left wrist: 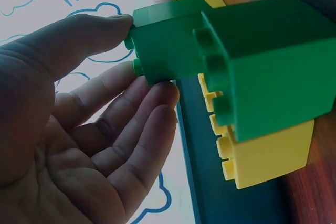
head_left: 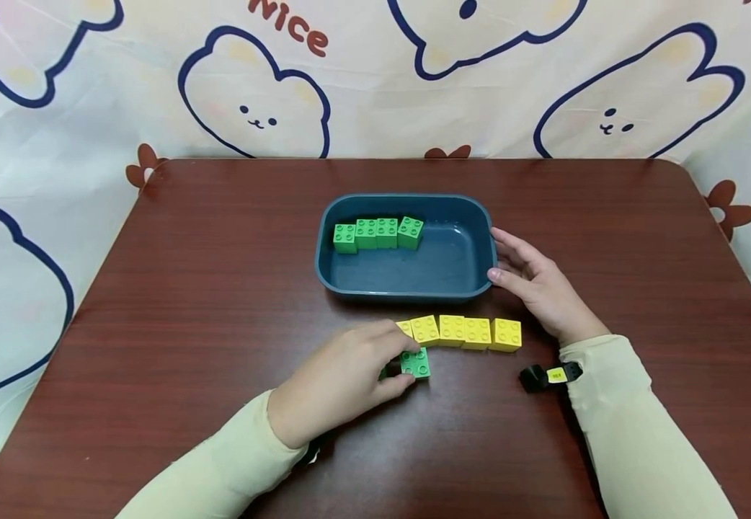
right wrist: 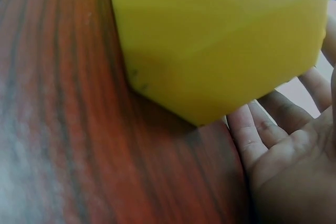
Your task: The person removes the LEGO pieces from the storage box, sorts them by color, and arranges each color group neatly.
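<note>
My left hand (head_left: 343,371) pinches a green toy block (head_left: 416,364) between thumb and fingers at the front of the yellow row. A second green block (left wrist: 283,72) stands close by in the left wrist view, mostly hidden by the hand in the head view. Several yellow blocks (head_left: 451,331) line up behind them. My right hand (head_left: 544,292) rests its thumb and fingertips against the right end of a dark blue tray (head_left: 408,295), fingers fairly straight. Several green blocks (head_left: 377,233) sit in the tray's back left part, studs up.
A brown wooden table (head_left: 207,267) carries everything. Cream cloth with cartoon bears (head_left: 255,94) hangs behind and at the sides. A black strap device (head_left: 547,376) is on the right wrist. In the right wrist view, a yellow block (right wrist: 220,45) looms close.
</note>
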The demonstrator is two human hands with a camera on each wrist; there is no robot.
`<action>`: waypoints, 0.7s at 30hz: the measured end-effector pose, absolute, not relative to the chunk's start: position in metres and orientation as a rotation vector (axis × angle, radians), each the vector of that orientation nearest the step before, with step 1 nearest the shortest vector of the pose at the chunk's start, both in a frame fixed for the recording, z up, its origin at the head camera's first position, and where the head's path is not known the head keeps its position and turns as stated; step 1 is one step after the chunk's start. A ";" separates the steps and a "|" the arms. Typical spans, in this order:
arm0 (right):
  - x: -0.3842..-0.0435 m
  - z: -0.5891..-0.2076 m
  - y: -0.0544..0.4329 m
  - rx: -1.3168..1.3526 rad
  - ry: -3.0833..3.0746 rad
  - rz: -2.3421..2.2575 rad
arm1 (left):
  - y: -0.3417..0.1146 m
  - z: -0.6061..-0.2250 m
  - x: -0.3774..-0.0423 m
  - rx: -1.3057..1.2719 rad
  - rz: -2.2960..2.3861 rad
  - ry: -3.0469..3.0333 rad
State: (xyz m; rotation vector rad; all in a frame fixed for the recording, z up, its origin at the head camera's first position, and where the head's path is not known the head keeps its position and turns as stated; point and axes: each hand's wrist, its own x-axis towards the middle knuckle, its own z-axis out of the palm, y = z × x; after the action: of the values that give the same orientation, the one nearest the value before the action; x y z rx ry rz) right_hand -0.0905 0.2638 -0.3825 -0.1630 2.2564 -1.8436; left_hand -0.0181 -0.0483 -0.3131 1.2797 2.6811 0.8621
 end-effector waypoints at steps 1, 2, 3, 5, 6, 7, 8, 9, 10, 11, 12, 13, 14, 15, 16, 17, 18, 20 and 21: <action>-0.090 -0.383 0.264 -0.158 2.254 -1.845 | -0.048 -0.314 -0.018 1.280 0.847 2.685; -0.090 -0.382 0.264 -0.158 2.255 -1.842 | -0.048 -0.314 -0.018 1.282 0.837 2.689; -0.090 -0.382 0.264 -0.155 2.254 -1.841 | -0.048 -0.315 -0.018 1.284 0.827 2.696; -0.090 -0.382 0.264 -0.157 2.258 -1.834 | -0.047 -0.316 -0.017 1.286 0.819 2.705; -0.090 -0.382 0.263 -0.157 2.260 -1.832 | -0.047 -0.316 -0.017 1.286 0.814 2.712; -0.090 -0.381 0.263 -0.153 2.258 -1.834 | -0.047 -0.316 -0.017 1.283 0.812 2.716; -0.090 -0.381 0.263 -0.152 2.260 -1.831 | -0.047 -0.317 -0.017 1.280 0.810 2.720; -0.090 -0.381 0.263 -0.152 2.262 -1.828 | -0.047 -0.317 -0.017 1.274 0.811 2.722; -0.091 -0.381 0.263 -0.152 2.262 -1.827 | -0.047 -0.317 -0.017 1.269 0.812 2.722; -0.091 -0.381 0.263 -0.148 2.261 -1.825 | -0.048 -0.316 -0.017 1.263 0.811 2.722; -0.091 -0.381 0.263 -0.146 2.260 -1.824 | -0.048 -0.316 -0.017 1.258 0.807 2.720; -0.091 -0.381 0.263 -0.139 2.260 -1.825 | -0.048 -0.316 -0.017 1.252 0.806 2.717; -0.091 -0.381 0.263 -0.138 2.264 -1.819 | -0.048 -0.316 -0.017 1.247 0.802 2.714; -0.091 -0.381 0.264 -0.133 2.265 -1.816 | -0.048 -0.315 -0.017 1.243 0.796 2.711; -0.091 -0.381 0.264 -0.125 2.264 -1.816 | -0.048 -0.315 -0.017 1.242 0.789 2.708; -0.091 -0.380 0.264 -0.118 2.263 -1.815 | -0.048 -0.315 -0.017 1.241 0.781 2.705; -0.091 -0.380 0.264 -0.112 2.264 -1.814 | -0.048 -0.315 -0.017 1.241 0.773 2.702; -0.090 -0.380 0.264 -0.112 2.266 -1.809 | -0.048 -0.314 -0.017 1.246 0.751 2.698; -0.090 -0.380 0.264 -0.113 2.264 -1.811 | -0.048 -0.314 -0.017 1.251 0.740 2.695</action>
State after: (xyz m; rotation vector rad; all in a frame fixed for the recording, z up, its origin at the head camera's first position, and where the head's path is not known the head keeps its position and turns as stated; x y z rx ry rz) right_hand -0.0902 0.2641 -0.3805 -0.1132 2.2640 -1.8108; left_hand -0.0173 -0.0484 -0.3143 1.2509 2.6953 0.7401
